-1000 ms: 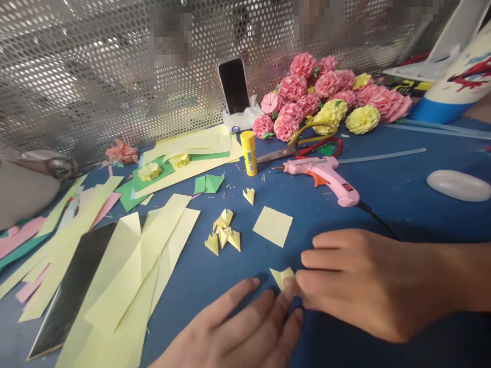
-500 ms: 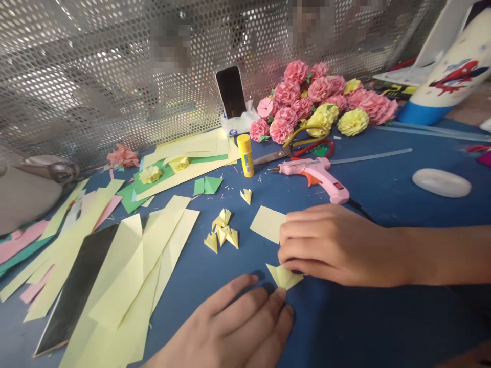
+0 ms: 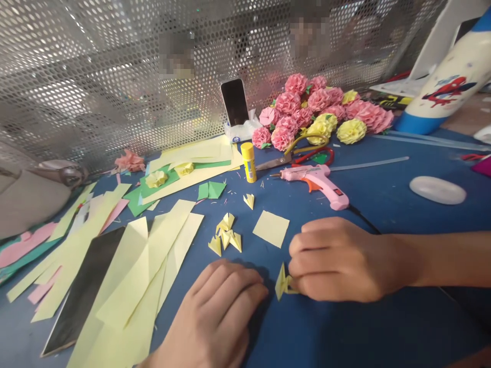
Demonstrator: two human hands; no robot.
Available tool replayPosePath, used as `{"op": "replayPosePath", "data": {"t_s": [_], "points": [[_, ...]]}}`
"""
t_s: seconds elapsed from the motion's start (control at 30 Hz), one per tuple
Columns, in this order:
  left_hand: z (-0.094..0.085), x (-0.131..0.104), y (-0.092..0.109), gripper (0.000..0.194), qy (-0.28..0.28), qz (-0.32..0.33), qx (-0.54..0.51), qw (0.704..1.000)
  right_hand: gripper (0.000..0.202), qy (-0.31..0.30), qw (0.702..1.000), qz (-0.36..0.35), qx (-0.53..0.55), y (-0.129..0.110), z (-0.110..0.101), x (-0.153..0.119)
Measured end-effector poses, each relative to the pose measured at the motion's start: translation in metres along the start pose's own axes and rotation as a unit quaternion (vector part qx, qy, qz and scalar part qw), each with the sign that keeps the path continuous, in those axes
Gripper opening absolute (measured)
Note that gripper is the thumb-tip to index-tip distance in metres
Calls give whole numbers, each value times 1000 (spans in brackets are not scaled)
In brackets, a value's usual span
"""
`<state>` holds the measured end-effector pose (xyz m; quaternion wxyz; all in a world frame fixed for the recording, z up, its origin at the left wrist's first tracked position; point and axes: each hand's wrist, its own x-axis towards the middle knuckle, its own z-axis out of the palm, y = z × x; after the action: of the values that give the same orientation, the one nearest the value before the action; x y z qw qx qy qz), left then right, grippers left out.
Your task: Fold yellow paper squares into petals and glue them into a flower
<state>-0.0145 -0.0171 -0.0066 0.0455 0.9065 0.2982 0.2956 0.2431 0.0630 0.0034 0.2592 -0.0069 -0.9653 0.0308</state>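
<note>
My right hand [image 3: 339, 259] is closed on a small folded yellow paper piece [image 3: 283, 284]; its pleated end sticks out left of my fingertips, standing up from the blue table. To its left, my left hand [image 3: 217, 312] rests palm down with loosely bent fingers, apart from that piece and holding nothing visible; its thumb is hidden. Beyond the hands lies a flat yellow paper square [image 3: 271, 229]. Several folded yellow pieces [image 3: 226, 236] sit in a small cluster left of the square, and a single folded piece [image 3: 249, 201] lies farther back.
Yellow paper strips [image 3: 134, 286] overlap a dark flat board [image 3: 86, 291] at left. Behind are a glue stick [image 3: 249, 162], scissors [image 3: 276, 162], a pink glue gun [image 3: 322, 185], paper flowers [image 3: 291, 102] and a propped phone [image 3: 235, 102]. A white oval object [image 3: 437, 190] lies right.
My left hand has come off the folded paper and moved left. The piece, still in my right hand's grip, has turned and now stands edge-up. More of the yellow square shows.
</note>
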Motion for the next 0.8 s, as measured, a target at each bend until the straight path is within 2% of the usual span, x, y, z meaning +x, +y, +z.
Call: {"op": "replayPosePath", "data": {"t_s": [0.07,0.17,0.2,0.23,0.3,0.43,0.53,0.6,0.67,0.73,0.8], "points": [[0,0,-2,37,-22,24,10,999,34,0,998,-39,-44,2,0,-1],[1,1,-1,30,-89,76,46,992,29,-24,998,-56,-26,10,0,-2],[2,1,-1,30,-91,80,59,991,26,-35,998,-59,-10,14,0,-3],[4,1,-1,31,-59,87,62,992,24,-40,997,-57,11,17,0,-3],[7,-1,-1,33,-38,90,73,993,27,-34,997,-39,61,23,0,-4],[12,-6,-2,37,-43,115,102,987,31,-9,994,17,106,27,3,-7],[12,-8,-2,38,-36,136,128,982,27,-19,995,17,97,26,5,-9],[9,-7,0,38,-40,145,144,978,25,-27,996,10,88,25,6,-10],[6,-5,1,38,-66,141,149,976,25,-28,997,9,76,24,6,-10],[4,-3,4,37,-103,127,147,976,25,-21,997,19,69,23,6,-10],[6,-2,6,35,-111,112,143,977,24,-21,996,40,72,21,6,-8]]}}
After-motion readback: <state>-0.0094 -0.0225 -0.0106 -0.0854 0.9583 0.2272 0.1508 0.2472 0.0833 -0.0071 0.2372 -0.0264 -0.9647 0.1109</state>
